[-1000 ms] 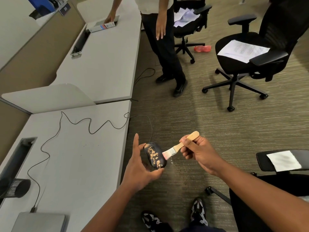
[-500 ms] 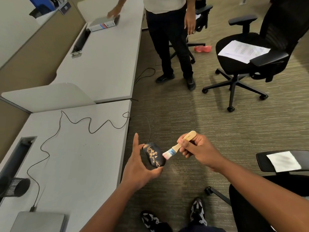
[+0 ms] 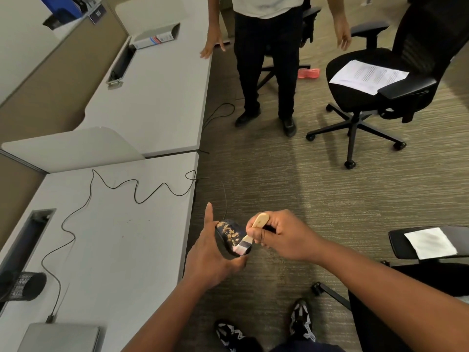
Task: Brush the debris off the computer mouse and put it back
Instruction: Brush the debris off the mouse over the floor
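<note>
The left hand cradles the computer mouse beyond the counter edge, over the carpet — thumb hidden beneath, forefinger straight. The right hand's grip pinches a wooden brush; its bristles touch the mouse's near end, tan debris covering the rest. The mouse cable snakes across the counter to a laptop, cut off at the frame. Farther off, open carpet, a standing person — head out of frame — and an office chair bearing papers.
</note>
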